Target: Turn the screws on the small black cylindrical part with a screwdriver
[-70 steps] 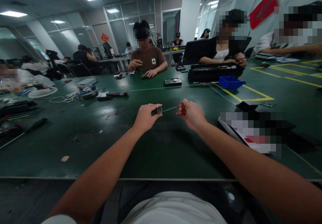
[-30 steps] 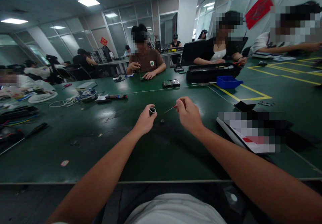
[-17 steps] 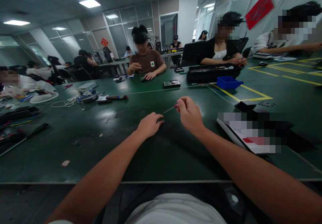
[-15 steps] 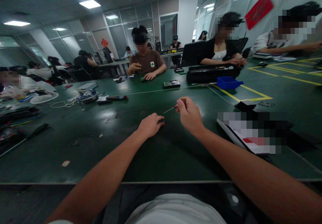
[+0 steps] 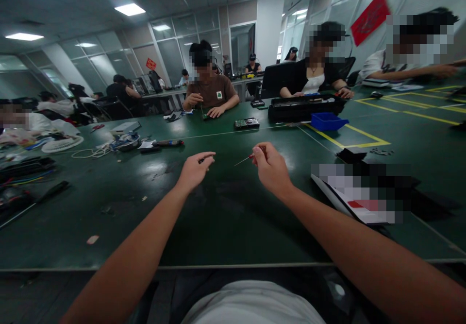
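My right hand (image 5: 272, 166) is closed around the handle of a thin screwdriver (image 5: 243, 160). Its slim metal shaft points left and slightly down over the green table, and a bit of red shows at the fingers. Opposite it, to the left, my left hand (image 5: 196, 170) is raised a little above the table with a small dark piece (image 5: 201, 160) pinched between thumb and fingers. Most of that piece is hidden by the fingers. The screwdriver tip and the left hand are apart.
Ahead lie a circuit board device (image 5: 246, 123), a blue bin (image 5: 328, 121) and a long black housing (image 5: 306, 108). A white-and-red item (image 5: 358, 200) lies right. Tools and cables (image 5: 125, 142) lie left, with a long screwdriver (image 5: 34, 202). Co-workers sit across the table.
My left hand has moved left and away from the screwdriver tip, lifting the small dark piece off the table. The right hand and screwdriver have barely moved.
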A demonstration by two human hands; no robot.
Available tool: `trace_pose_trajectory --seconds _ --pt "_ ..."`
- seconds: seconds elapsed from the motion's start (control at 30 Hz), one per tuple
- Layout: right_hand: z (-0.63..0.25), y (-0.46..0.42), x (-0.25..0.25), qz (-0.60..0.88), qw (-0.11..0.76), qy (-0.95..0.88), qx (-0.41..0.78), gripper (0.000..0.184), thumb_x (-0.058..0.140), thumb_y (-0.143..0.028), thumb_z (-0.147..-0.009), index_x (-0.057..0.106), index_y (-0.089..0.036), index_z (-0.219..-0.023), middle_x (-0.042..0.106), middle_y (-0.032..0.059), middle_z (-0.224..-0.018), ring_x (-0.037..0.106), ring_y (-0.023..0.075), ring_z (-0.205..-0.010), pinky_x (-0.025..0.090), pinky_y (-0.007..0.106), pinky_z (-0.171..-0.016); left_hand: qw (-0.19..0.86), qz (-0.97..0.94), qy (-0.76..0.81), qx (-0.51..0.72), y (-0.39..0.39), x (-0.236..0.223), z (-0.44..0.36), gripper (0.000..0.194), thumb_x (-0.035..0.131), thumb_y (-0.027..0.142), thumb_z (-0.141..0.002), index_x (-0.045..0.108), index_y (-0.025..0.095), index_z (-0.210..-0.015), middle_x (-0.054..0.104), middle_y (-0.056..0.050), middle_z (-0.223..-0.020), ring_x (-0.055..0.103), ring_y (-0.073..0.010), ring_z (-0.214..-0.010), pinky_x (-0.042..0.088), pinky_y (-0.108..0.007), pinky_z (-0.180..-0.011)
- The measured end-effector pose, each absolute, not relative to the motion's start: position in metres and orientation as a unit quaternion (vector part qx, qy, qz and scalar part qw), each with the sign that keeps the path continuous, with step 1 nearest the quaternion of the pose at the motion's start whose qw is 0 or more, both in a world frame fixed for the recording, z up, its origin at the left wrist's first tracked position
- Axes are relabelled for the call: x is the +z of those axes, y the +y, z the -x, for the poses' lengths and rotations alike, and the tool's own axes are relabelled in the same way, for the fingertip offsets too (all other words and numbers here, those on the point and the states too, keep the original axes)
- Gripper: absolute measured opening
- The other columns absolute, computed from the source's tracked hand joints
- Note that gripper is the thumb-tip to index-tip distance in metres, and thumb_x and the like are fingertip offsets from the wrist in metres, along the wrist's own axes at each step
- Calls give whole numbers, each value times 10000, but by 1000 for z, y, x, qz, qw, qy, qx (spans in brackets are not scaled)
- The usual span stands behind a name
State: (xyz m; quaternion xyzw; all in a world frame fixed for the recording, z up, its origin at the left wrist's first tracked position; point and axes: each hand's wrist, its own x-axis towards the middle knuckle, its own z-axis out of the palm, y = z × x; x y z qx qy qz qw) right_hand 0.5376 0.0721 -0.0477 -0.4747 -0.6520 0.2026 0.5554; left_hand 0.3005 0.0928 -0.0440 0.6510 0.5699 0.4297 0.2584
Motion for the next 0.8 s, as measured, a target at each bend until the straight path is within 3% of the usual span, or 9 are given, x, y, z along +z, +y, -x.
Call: trace_pose_trajectory --seconds 0.07,0.13,0.23,0.5,0.8 --pt "-538 72 -48 476 553 -653 205 274 407 -442 -989 569 -227 -939 628 17 -733 599 199 -693 407 339 -664 347 -552 561 510 94 -36 -283 300 568 325 -820 720 162 -1021 665 -55 -854 527 -118 -578 331 -225 -452" --pt "-538 72 -48 476 552 -653 206 275 408 -445 -988 570 -229 -937 633 20 -738 602 201 -699 408 342 -667 420 -448 533 582 94 -29 -261 236 551 293 -792 671 141 -927 589 -34 -778 482 -101 -527 234 -207 -393" --pt "-538 72 -48 475 551 -653 210 274 410 -449 -985 569 -232 -935 641 27 -749 608 207 -711 413 345 -669 457 -337 521 637 90 -23 -222 117 553 230 -777 584 138 -843 521 -8 -728 459 -88 -503 233 -193 -382" --pt "-536 74 -50 480 547 -652 215 274 418 -451 -980 561 -233 -894 639 31 -744 599 207 -706 414 346 -675 372 -225 566 700 56 -14 -118 76 468 122 -865 544 125 -868 471 14 -691 425 -78 -529 293 -172 -433" --pt "-536 77 -52 484 535 -658 217 281 429 -444 -978 576 -227 -878 627 15 -716 597 201 -689 405 346 -674 180 -143 661 714 18 -8 -30 136 379 64 -814 466 153 -761 480 12 -644 425 -99 -514 335 -174 -481"
